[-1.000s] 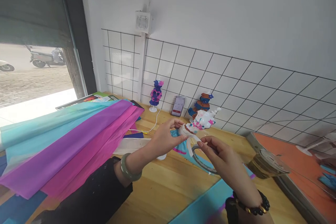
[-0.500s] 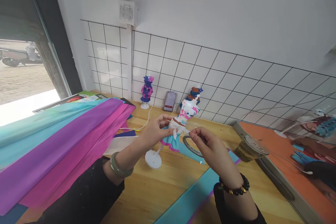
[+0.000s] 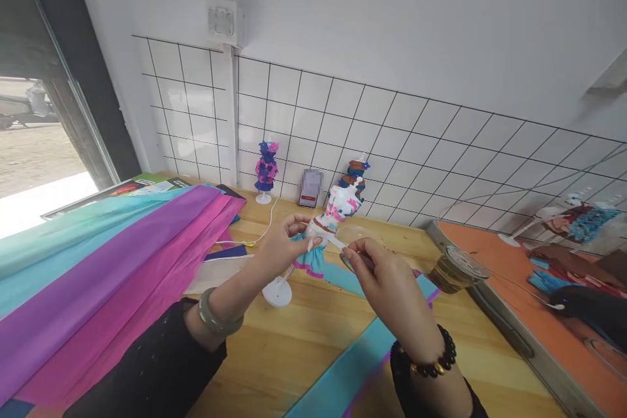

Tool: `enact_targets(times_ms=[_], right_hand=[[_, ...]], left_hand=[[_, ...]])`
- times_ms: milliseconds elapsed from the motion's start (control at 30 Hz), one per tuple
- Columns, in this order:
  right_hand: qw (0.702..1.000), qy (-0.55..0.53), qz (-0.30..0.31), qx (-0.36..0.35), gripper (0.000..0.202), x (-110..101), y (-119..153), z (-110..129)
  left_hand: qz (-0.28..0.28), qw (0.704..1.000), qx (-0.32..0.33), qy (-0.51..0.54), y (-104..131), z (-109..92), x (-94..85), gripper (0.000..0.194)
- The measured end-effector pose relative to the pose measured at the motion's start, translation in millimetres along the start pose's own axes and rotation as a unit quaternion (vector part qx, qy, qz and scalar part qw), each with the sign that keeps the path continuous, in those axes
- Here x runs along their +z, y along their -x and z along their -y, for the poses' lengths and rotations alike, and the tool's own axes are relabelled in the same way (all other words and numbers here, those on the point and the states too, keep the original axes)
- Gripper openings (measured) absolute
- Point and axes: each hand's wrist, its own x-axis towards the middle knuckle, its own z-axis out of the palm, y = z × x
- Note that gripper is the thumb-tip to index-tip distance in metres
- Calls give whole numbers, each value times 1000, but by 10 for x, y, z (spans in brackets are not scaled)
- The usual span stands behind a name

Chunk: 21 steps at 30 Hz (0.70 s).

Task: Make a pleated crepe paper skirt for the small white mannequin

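The left hand (image 3: pixel 289 245) grasped the white form (image 3: pixel 345 201) about its waist, while the right hand (image 3: pixel 382 268) pinched the tape (image 3: pixel 336 241), drawn out from that waist between finger and thumb. The form, one in hand, leaned with its top towards one o'clock and its base (image 3: pixel 277 294) towards seven; whether the base touched the table (image 3: pixel 264 346) could not be told. It was probably light and stiff, likely smooth plastic, best held at the waist or the stem, clear of the decorated chest; the tape looked thin and limp, perhaps sticky, best taken by its end, and the skirt (image 3: pixel 311 261) soft and easily creased. Outward from the form lay one turquoise band (image 3: pixel 343 372) at six o'clock, one cup (image 3: pixel 458 268) at four, one phone (image 3: pixel 308 192) at eleven, and two dressed forms, the purple one (image 3: pixel 267 168) at ten and the brown one (image 3: pixel 356 170) just past twelve. The sheets (image 3: pixel 161 261) towards nine overlapped too much to count.
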Motion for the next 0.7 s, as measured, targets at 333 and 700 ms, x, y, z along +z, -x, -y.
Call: enact_targets(times_ms=[333,700], right_hand=[[999,13,-30,4,34,43,0,1],[999,-4,-33,7,35,61,-82,-90]], left_hand=[[-28,997,33,-66,21,-2,10,41],[-6,1000,-31,3,61,-76,17,48]])
